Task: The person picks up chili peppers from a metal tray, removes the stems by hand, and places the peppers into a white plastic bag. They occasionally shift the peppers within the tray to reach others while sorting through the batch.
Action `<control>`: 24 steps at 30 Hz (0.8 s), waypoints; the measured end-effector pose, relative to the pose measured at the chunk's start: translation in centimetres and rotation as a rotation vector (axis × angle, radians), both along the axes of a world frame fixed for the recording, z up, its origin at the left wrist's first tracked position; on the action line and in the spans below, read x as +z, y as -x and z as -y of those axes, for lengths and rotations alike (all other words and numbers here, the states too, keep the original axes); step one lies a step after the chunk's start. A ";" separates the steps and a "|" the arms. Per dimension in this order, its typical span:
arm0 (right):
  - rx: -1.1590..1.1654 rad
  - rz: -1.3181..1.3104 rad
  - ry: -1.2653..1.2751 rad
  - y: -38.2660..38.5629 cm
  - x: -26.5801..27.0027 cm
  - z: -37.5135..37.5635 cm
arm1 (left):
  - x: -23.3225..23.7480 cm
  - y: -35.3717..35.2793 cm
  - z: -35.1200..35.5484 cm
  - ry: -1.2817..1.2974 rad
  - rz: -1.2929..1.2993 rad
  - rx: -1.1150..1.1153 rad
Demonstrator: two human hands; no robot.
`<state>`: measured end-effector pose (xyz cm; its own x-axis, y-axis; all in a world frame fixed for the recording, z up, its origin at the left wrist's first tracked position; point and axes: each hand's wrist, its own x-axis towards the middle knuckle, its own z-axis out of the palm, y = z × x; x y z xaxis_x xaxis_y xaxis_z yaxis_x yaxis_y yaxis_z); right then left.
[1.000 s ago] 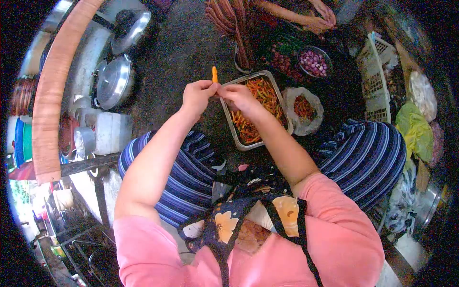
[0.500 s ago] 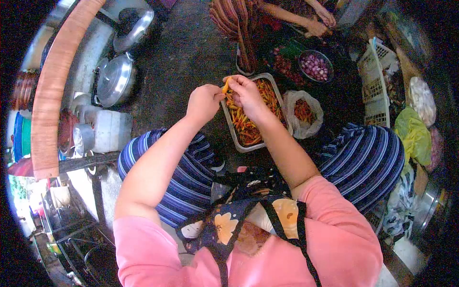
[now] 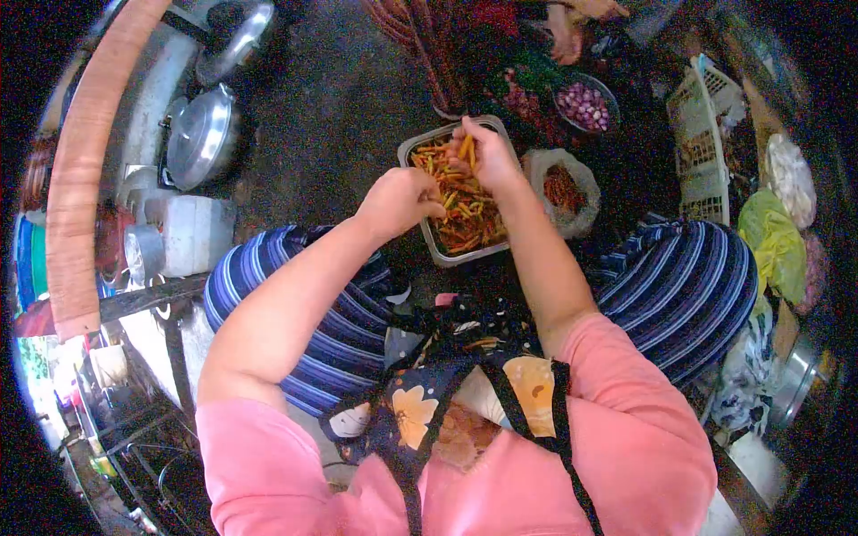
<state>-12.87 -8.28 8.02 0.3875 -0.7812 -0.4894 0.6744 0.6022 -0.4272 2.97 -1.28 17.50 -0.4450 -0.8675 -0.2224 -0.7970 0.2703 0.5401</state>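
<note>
**Risks: dropped chillies, tipped tray, chilli juice on skin**

- State: right hand (image 3: 490, 156) is over the far end of the metal tray (image 3: 447, 261), fingers closed on a small pinch of orange chillies (image 3: 465, 214). A couple of them stick out above the fingers. The rest of the chillies lie loose in the tray, which sits on the floor (image 3: 331, 116) in front of the knees.
- Left hand (image 3: 400, 202) is at the tray's near-left edge, fingers curled shut against the pile. Can't tell whether there's a chilli inside the fist.
- Risk 1: the pinch is shallow and on several pieces at once. Slim, smooth pods could slide out and land on the dirty floor, or in the plastic bag (image 3: 561, 183) just beside the tray, which holds a separate, redder lot. That would mix the two.
- Risk 2: the left hand sits right at the rim. The tray is light and thin-walled, so pressing or dragging on that edge could tilt or skid it and spill the load.
- Risk 3: bare hands. Juice from a broken pod gets on the skin, and a burn is likely if a hand then goes to the face.
- Risk 4: it's a crowded spot. The bowl of shallots (image 3: 585, 105) is near the tray's far end, and another person's hand (image 3: 563, 40) is working beyond it. A long reach forward could clip either one.
</note>
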 end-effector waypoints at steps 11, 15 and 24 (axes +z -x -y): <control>0.477 -1.762 0.676 -0.6 -16.9 -6.4 | -0.1 -0.2 0.6 0.060 0.035 0.034; 0.529 -1.665 0.476 -0.5 -15.6 -7.8 | -0.2 -0.3 0.7 0.001 0.031 0.037; 0.526 -1.655 0.697 0.2 -17.7 -6.3 | -1.0 -0.8 1.0 -0.005 0.086 0.087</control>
<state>-13.11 -1.97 -9.65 0.1511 -0.9540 -0.2590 -0.8000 0.0359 -0.5989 3.74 -2.24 16.47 -0.3475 -0.9007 -0.2608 -0.8607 0.1960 0.4699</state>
